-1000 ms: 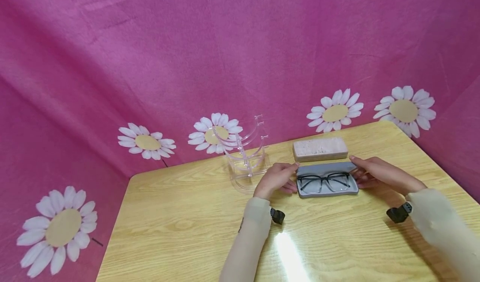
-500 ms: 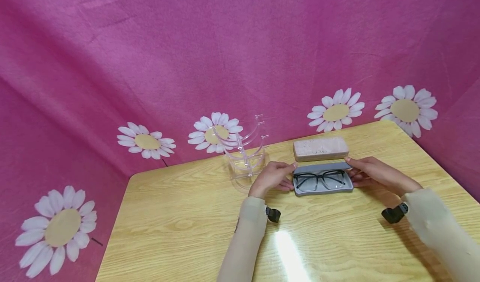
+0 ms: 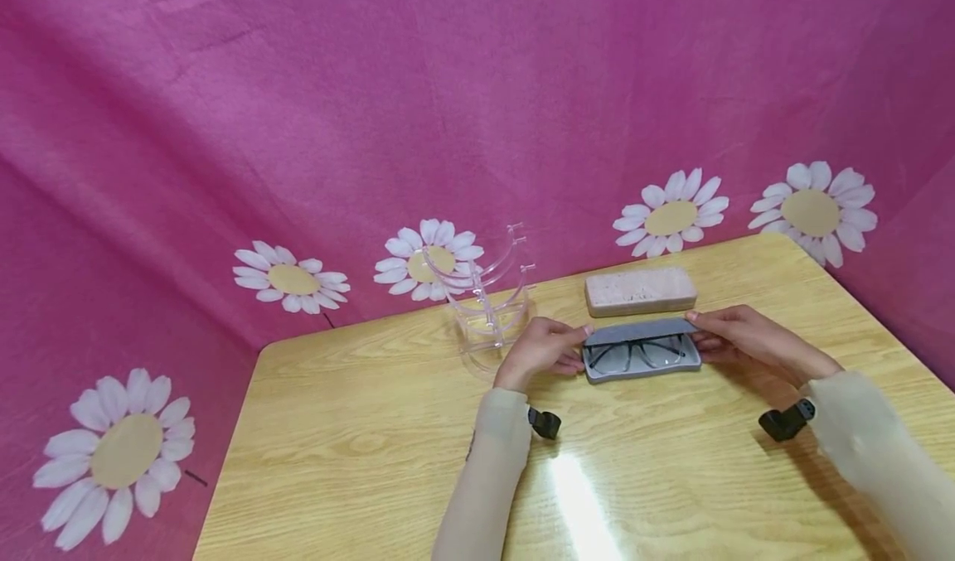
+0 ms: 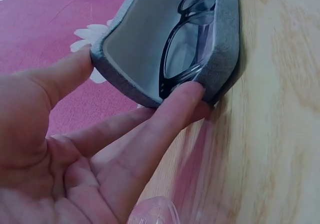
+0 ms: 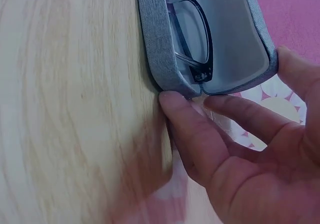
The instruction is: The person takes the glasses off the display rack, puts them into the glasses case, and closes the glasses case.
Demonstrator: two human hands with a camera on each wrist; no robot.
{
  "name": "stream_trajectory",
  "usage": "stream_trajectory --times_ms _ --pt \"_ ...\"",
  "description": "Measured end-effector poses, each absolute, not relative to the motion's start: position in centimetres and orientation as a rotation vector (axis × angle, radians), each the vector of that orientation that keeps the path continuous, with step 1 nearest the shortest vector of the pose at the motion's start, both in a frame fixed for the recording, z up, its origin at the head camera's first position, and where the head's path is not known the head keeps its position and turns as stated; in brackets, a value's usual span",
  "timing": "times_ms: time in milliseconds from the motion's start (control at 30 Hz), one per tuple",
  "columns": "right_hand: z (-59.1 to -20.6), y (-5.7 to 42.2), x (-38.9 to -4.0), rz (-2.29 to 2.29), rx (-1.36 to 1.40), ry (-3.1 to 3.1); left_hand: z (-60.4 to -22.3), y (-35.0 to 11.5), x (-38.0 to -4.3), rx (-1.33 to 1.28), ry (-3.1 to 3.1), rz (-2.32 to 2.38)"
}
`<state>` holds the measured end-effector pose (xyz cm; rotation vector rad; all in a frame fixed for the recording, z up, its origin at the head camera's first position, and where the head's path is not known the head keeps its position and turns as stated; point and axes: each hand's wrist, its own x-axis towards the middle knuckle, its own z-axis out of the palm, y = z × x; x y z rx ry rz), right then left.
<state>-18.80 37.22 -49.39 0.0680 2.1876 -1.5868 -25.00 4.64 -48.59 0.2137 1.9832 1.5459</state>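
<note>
A grey glasses case lies on the table with its lid tilted partway over the opening. Inside rest black-framed glasses, their upper part covered by the lid in the head view. My left hand holds the case's left end, thumb on the lid's edge and fingertips against the base. At the other end my right hand grips in the same manner; in the right wrist view its thumb touches the lid corner and its fingers press the lower shell.
Just behind the grey case sits a closed pale pink case. A clear plastic display stand with curved arms is left of my left hand. The wooden table meets a pink flowered cloth at the back.
The lid has swung forward and down, hiding more of the glasses. The case and both hands shifted slightly left in the earlier half second.
</note>
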Motion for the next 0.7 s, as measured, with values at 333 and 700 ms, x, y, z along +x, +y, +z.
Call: stream_trajectory --times_ms 333,700 --pt "-50.2 37.2 -19.3 -1.452 0.085 2.358 -49.1 5.2 -24.9 0.235 2.1 1.517" --pt "-50.4 36.8 -19.2 -1.223 0.11 2.531 -49.7 5.5 -24.6 0.236 2.135 1.538"
